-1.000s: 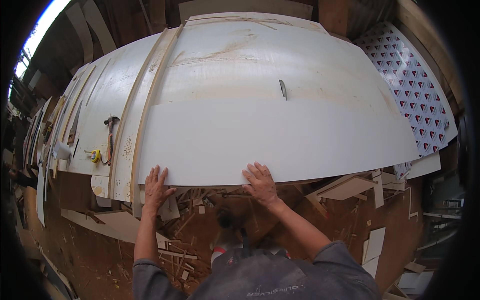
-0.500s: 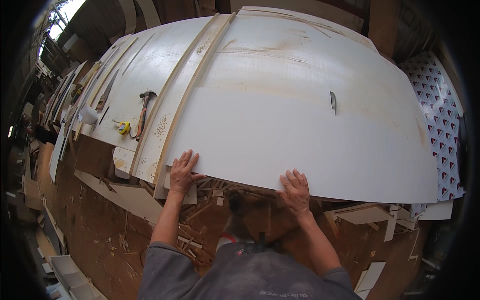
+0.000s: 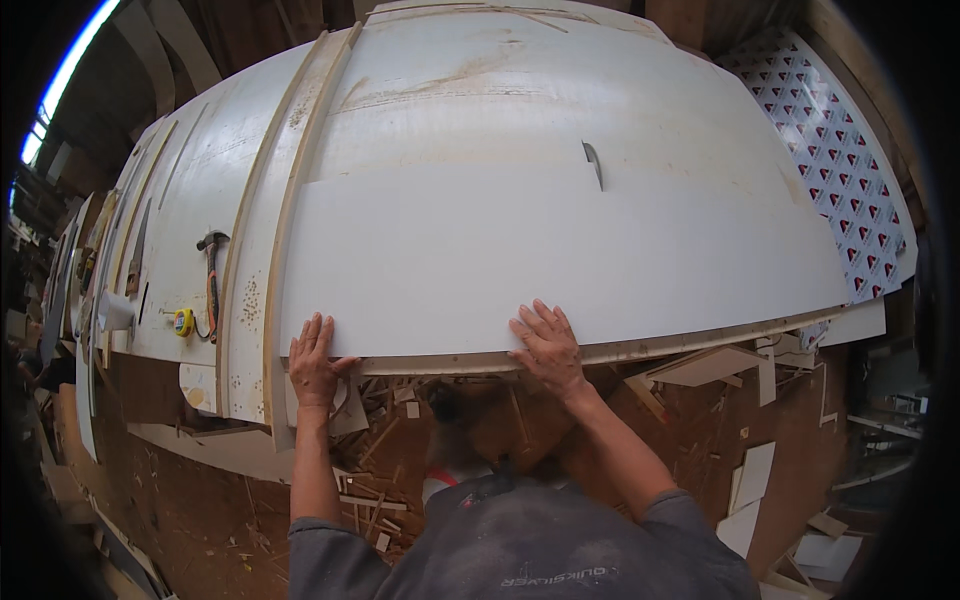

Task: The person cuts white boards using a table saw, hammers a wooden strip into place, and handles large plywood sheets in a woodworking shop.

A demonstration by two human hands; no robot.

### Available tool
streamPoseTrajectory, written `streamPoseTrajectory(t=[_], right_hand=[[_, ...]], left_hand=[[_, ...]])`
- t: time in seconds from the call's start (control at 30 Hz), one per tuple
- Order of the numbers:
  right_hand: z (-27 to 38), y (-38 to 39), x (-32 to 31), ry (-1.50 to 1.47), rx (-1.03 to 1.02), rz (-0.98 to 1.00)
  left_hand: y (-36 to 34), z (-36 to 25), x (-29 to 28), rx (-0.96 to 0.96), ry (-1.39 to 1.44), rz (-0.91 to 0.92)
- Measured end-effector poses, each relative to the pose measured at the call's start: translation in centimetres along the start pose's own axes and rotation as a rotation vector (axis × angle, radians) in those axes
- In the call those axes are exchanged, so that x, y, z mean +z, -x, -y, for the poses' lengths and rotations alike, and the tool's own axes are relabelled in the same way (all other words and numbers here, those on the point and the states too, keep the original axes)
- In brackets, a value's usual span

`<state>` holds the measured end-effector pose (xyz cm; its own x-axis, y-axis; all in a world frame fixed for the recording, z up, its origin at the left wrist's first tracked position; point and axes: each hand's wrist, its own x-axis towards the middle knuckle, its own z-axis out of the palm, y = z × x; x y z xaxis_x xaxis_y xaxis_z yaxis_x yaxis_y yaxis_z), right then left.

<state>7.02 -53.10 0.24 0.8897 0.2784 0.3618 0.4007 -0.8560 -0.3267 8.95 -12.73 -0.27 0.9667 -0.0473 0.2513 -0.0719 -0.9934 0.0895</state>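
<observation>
A large white panel (image 3: 430,250) lies flat on a broad pale worktable, its left edge along a wooden rail (image 3: 300,190). My left hand (image 3: 314,365) rests on the panel's near left corner, fingers stretched over the top and thumb out to the side along the near edge. Farther right, my right hand (image 3: 548,345) lies on the near edge with its fingers spread flat. Beyond the panel's right part, a curved saw blade (image 3: 594,165) stands up out of the surface. It does not touch either hand.
Left of the rails lie a hammer (image 3: 211,280), a yellow tape measure (image 3: 184,321) and a handsaw (image 3: 137,250). A sheet with a repeated red and blue print (image 3: 850,180) is at the right. Wood offcuts (image 3: 385,470) litter the brown floor below.
The panel has slid away from me, baring a strip of the table's near edge. Both hands moved along with it. My view has shifted to the right.
</observation>
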Motion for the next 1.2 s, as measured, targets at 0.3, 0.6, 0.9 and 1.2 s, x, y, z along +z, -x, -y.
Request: streamPoseTrajectory(t=[0.3,0.6,0.9,1.2], right_hand=[[-2.0,-2.9,0.6,-0.052,0.046,-0.009],[-3.8,-6.3,1.4,-0.034,0.070,0.027],[-5.5,-10.9,2.7,-0.016,0.093,0.063],[-2.8,-12.1,3.8,0.031,0.108,0.091]], left_hand=[[-4.0,-0.5,0.8,0.014,0.015,-0.018],[-8.0,-0.9,1.8,0.006,-0.006,-0.031],[-12.3,-0.5,3.3,-0.020,-0.019,-0.069],[-12.7,-0.1,2.5,-0.059,0.011,-0.024]])
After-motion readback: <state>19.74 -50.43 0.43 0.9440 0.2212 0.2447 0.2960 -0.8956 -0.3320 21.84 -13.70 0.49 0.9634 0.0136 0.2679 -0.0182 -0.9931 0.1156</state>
